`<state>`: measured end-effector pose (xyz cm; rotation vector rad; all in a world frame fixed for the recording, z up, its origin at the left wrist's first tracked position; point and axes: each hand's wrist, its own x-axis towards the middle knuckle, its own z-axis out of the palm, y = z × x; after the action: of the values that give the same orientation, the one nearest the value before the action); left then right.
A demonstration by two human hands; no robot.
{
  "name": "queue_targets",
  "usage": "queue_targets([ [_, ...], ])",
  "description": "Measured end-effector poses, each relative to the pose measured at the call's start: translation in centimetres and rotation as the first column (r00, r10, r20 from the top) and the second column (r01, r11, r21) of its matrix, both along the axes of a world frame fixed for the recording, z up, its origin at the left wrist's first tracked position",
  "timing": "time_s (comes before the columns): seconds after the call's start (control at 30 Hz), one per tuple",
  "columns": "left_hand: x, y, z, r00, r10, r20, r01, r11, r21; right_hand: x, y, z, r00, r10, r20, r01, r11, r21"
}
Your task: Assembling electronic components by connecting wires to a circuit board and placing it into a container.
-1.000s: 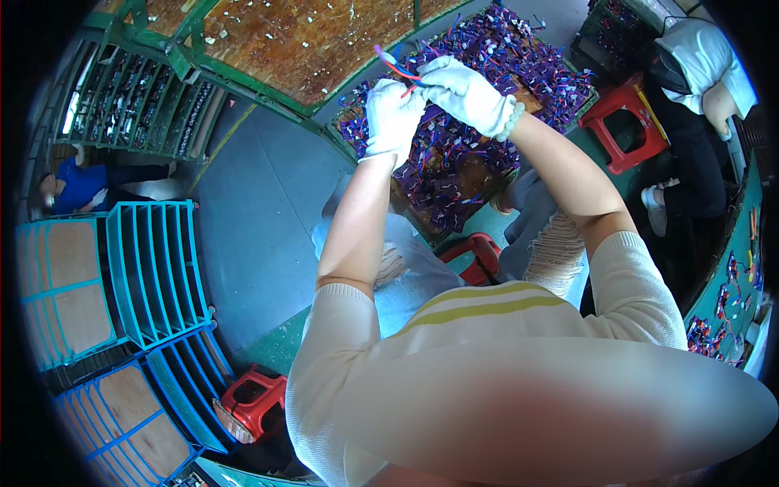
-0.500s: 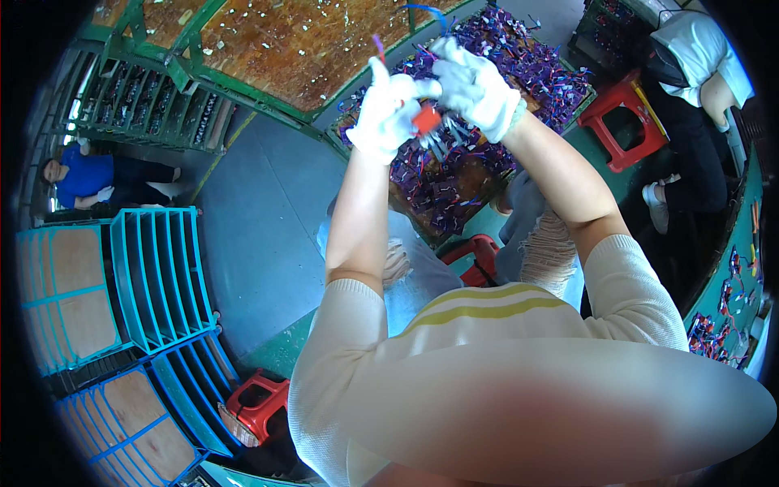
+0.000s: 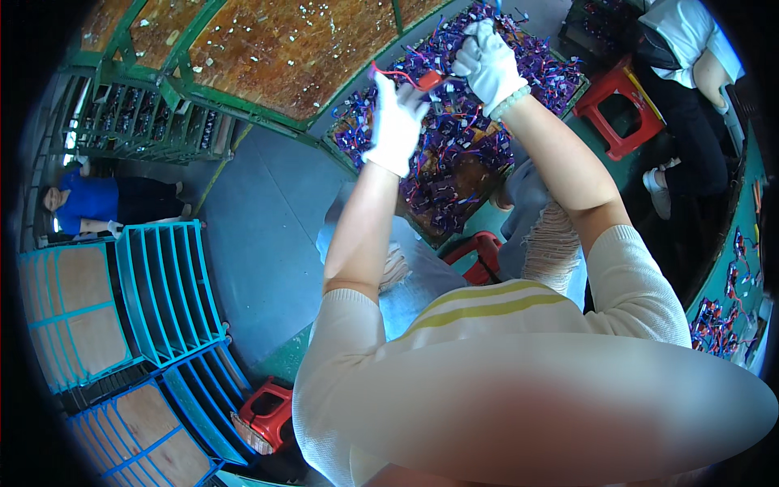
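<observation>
Both my hands wear white gloves above a board heaped with small purple wired parts (image 3: 454, 134). My left hand (image 3: 395, 130) is over the left side of the heap, its fingers stretched out and apart. By its fingertips runs a red wire, which leads to a small red block-shaped part (image 3: 429, 80) between my hands. My right hand (image 3: 489, 69) is closed at the other side of this part, its fingers curled. A blue wire end (image 3: 497, 6) shows beyond the right hand. The exact grip is hidden by the glove.
A green-framed wooden table (image 3: 284, 57) stands ahead to the left. Blue slatted racks (image 3: 166, 284) stand at left, near a person in blue (image 3: 89, 195). A red stool (image 3: 621, 114) and another person (image 3: 690, 49) are at right. More wired parts lie on the green table (image 3: 714, 325).
My hands have moved apart; the left has gone slightly down and its fingers have spread. My right hand has risen a little. The red part now shows more plainly between them.
</observation>
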<state>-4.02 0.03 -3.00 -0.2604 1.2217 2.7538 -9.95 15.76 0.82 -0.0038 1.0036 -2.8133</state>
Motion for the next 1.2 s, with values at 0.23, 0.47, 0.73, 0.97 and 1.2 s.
queue_targets([
  [0.23, 2.3, 4.2, 0.8, 0.969, 0.164, -0.185, -0.226, 0.893, -0.39, -1.4, -0.3, -3.0, 0.995, 0.059, 0.082, -0.057, 0.998, -0.028],
  [0.47, 0.4, 1.1, 1.0, 0.919, 0.392, -0.051, -0.381, 0.842, -0.381, -1.3, 1.4, -3.6, 0.651, 0.723, -0.23, 0.396, -0.065, 0.916],
  [0.73, 0.3, 2.2, 0.0, 0.87, 0.393, -0.297, -0.49, 0.627, -0.606, 1.2, -2.8, -3.7, 0.624, 0.338, -0.704, 0.728, 0.075, 0.681],
  [0.97, 0.3, 1.3, 0.4, 0.795, 0.364, -0.485, -0.607, 0.492, -0.624, 2.8, -2.7, -2.2, 0.593, 0.407, -0.695, 0.73, 0.094, 0.677],
  [1.2, 0.2, 0.6, 1.3, 0.839, 0.34, -0.425, -0.536, 0.649, -0.539, 1.7, -2.6, -2.8, 0.403, 0.32, -0.857, 0.839, 0.246, 0.486],
])
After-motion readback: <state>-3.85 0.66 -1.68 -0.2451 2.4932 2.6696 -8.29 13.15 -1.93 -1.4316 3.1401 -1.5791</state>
